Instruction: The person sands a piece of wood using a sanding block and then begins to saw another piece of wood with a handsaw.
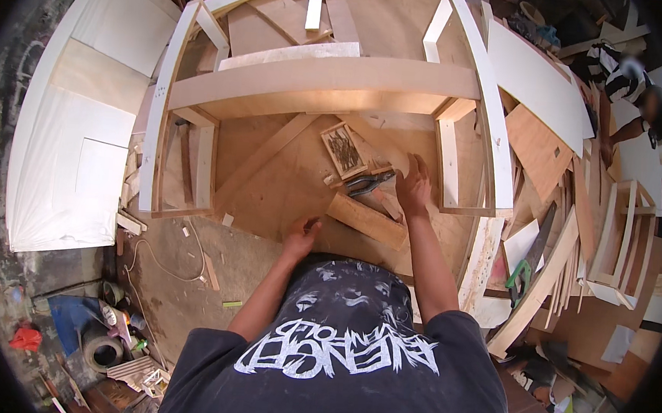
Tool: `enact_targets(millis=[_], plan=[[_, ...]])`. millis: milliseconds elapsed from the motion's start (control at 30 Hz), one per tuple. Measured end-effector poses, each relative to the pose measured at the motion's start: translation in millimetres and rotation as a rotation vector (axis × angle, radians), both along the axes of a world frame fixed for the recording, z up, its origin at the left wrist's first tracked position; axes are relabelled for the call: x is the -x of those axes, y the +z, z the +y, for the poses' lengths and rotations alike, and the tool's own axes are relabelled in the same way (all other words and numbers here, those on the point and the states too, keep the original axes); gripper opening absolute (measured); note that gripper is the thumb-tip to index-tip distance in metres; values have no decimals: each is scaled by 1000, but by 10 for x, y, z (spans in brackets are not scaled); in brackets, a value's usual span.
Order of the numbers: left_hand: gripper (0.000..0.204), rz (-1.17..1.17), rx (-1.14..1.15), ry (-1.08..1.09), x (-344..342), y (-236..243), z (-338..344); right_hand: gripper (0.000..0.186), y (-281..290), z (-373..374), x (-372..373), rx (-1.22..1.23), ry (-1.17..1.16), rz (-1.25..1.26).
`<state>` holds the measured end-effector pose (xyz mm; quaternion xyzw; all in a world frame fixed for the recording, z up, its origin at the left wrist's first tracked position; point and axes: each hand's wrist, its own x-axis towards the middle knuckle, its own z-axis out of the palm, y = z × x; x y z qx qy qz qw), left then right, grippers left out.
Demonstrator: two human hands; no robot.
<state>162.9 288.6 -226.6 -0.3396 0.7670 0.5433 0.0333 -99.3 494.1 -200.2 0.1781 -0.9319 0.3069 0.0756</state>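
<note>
My right hand (414, 188) is raised over the workpiece with its fingers stretched out, holding nothing that I can see. Just left of it lies a black-handled tool (367, 182), perhaps pliers, on the brown board (263, 194). Beyond the tool sits a shallow wooden box (344, 151) with dark, thin pieces inside, perhaps nails. Nearer to me a short wooden block (366, 221) lies at an angle. My left hand (300, 237) is close to my body with its fingers curled in; whatever they hold, if anything, is hidden.
A wooden frame with a wide crossbar (324, 81) and white side rails (160, 110) stands around the board. A green-handled saw (522, 277) leans among planks at right. White panels (95, 125) stand at left. Another person (633, 112) is at the far right. A cable (134, 258) lies on the floor.
</note>
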Motion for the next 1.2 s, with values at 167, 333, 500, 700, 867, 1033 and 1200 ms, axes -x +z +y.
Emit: enact_targets(millis=[167, 333, 500, 700, 867, 1033, 1200], plan=[[37, 129, -9, 4, 201, -9, -77, 49, -68, -138, 220, -184, -1, -195], [38, 26, 71, -55, 367, 111, -126, 46, -141, -67, 223, -186, 27, -155], [38, -56, 77, -91, 392, -99, -156, 46, -131, -30, 143, -168, 45, -155], [39, -24, 33, -56, 436, 29, -183, 47, 50, -91, -446, 61, 128, -77], [38, 124, -152, 0, 270, -1, -164, 44, 164, -169, -1095, 79, 384, -410], [38, -26, -86, -21, 85, 498, -157, 42, 132, -332, -1324, 115, 399, -530], [36, 47, -49, -13, -162, 715, -382, 40, 379, -718, -1486, 145, 437, -638]])
